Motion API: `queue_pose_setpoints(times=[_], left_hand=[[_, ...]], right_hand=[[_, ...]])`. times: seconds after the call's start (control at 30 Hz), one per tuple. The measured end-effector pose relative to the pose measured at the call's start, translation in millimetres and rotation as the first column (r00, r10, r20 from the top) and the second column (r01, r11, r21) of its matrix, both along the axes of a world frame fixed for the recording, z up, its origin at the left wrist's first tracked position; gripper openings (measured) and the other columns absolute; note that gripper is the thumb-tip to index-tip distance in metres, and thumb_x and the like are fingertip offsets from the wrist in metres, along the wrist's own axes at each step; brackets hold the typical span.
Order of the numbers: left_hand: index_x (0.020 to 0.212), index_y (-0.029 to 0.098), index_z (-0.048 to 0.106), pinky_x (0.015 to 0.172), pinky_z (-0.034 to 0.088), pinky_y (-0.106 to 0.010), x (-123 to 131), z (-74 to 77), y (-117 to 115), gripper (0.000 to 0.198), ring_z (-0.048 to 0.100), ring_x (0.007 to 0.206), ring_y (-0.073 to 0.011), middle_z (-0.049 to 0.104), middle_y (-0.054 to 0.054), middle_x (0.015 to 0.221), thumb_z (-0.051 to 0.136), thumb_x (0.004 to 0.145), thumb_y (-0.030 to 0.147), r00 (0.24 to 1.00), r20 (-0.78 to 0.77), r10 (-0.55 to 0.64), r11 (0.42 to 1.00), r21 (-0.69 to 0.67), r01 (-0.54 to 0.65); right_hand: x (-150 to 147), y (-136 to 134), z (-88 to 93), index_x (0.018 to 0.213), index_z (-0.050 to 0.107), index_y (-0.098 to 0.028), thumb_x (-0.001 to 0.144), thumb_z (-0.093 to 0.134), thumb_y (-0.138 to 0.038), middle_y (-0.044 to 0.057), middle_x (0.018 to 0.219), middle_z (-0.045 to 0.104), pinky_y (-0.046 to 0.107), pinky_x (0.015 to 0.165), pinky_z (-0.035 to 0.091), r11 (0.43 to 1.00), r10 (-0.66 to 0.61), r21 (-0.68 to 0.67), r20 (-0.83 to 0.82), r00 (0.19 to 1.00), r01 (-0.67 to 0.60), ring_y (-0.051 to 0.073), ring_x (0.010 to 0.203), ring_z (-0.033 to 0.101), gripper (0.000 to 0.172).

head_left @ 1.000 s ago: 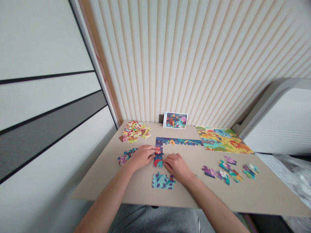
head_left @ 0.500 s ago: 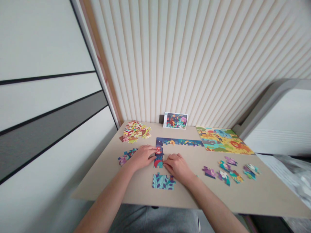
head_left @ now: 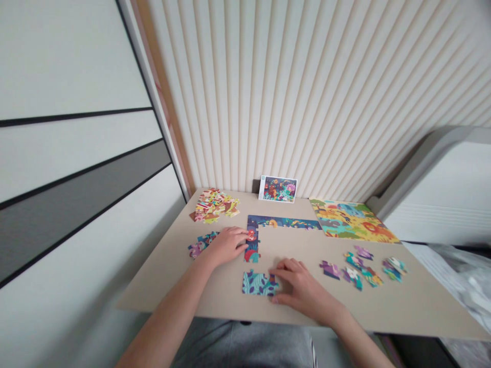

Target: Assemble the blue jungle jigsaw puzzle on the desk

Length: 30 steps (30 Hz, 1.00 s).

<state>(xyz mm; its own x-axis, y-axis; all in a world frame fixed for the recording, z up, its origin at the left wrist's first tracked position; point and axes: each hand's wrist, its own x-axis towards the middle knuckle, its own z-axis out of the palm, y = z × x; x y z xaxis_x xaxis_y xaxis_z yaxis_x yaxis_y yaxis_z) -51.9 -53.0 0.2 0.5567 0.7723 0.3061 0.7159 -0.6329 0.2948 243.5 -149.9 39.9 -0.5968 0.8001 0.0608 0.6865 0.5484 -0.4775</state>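
On the table, an L-shaped dark blue strip of joined jigsaw pieces [head_left: 290, 224] runs along the top and down the left side. My left hand [head_left: 227, 245] lies beside the strip's left column, its outstretched fingertips resting on the red and blue pieces [head_left: 251, 250]. Just below that column is a separate block of joined turquoise leaf-patterned puzzle pieces [head_left: 255, 283], with a small gap between them. My right hand [head_left: 301, 287] grips this block's right end, forefinger at the upper edge and thumb at the lower edge.
A picture card [head_left: 279, 189] leans against the pleated wall. An animal puzzle [head_left: 351, 220] lies at the right back. Loose pieces form piles at back left [head_left: 215, 205], near my left forearm [head_left: 197, 249] and at right [head_left: 360, 270].
My right hand has moved down from the foot of the column to the right end of the leaf-patterned block, its thumb and forefinger spreading apart. My left hand stays on the column.
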Motion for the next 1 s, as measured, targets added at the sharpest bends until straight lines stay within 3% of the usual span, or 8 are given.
queue_pose_setpoints(times=[0.1, 0.27, 0.47, 0.8, 1.0], left_hand=[[0.121, 0.027, 0.071, 0.108, 0.044, -0.041, 0.3, -0.5, 0.1, 0.027, 0.061, 0.121, -0.0236, 0.069, -0.005, 0.129, 0.062, 0.096, 0.032, 1.000, -0.006, 0.006, 1.000, 0.005, -0.006], [0.124, 0.027, 0.070, 0.108, 0.044, -0.040, -0.5, -0.4, -0.6, 0.030, 0.061, 0.121, -0.0232, 0.069, -0.005, 0.129, 0.062, 0.096, 0.033, 1.000, 0.001, 0.003, 1.000, 0.009, -0.003], [0.124, 0.028, 0.070, 0.108, 0.045, -0.040, -1.0, -0.1, -0.6, 0.029, 0.062, 0.120, -0.0231, 0.070, -0.005, 0.127, 0.062, 0.096, 0.033, 1.000, 0.011, -0.005, 1.000, 0.009, 0.005], [0.125, 0.027, 0.069, 0.108, 0.045, -0.040, -0.9, -0.7, -0.6, 0.030, 0.062, 0.121, -0.0235, 0.069, -0.005, 0.129, 0.063, 0.096, 0.033, 1.000, -0.004, 0.003, 1.000, 0.015, -0.003], [0.124, 0.027, 0.070, 0.108, 0.045, -0.040, -1.3, -1.7, 0.1, 0.029, 0.061, 0.121, -0.0234, 0.069, -0.006, 0.129, 0.062, 0.096, 0.033, 1.000, -0.007, 0.000, 1.000, 0.011, 0.000]], right_hand=[[-6.8, -7.2, -0.4, 0.129, 0.066, -0.032, 0.082, 0.080, -0.047, 0.006, 0.121, 0.064, 0.039, 0.099, 0.042, 1.000, -0.023, 0.015, -0.007, 1.000, 0.023, 0.026, 0.113, 0.057, 0.051], [-18.8, -1.9, -8.3, 0.116, 0.071, -0.030, 0.084, 0.079, -0.037, 0.005, 0.117, 0.064, 0.038, 0.096, 0.043, 0.998, -0.033, 0.056, -0.009, 0.999, 0.034, 0.025, 0.111, 0.058, 0.033], [-21.0, 3.8, -9.5, 0.108, 0.069, -0.026, 0.085, 0.077, -0.031, 0.005, 0.114, 0.065, 0.038, 0.096, 0.042, 0.998, -0.034, 0.044, -0.030, 0.999, 0.035, 0.024, 0.107, 0.059, 0.025], [-25.8, 7.6, -11.7, 0.105, 0.066, -0.025, 0.082, 0.077, -0.025, 0.004, 0.112, 0.065, 0.036, 0.095, 0.040, 0.999, -0.034, 0.039, -0.080, 0.996, 0.037, 0.022, 0.104, 0.059, 0.025], [-27.1, 6.0, -5.0, 0.104, 0.067, -0.025, 0.083, 0.077, -0.030, 0.004, 0.109, 0.065, 0.037, 0.094, 0.040, 0.996, -0.034, 0.080, -0.008, 0.999, 0.035, 0.024, 0.103, 0.059, 0.024]])
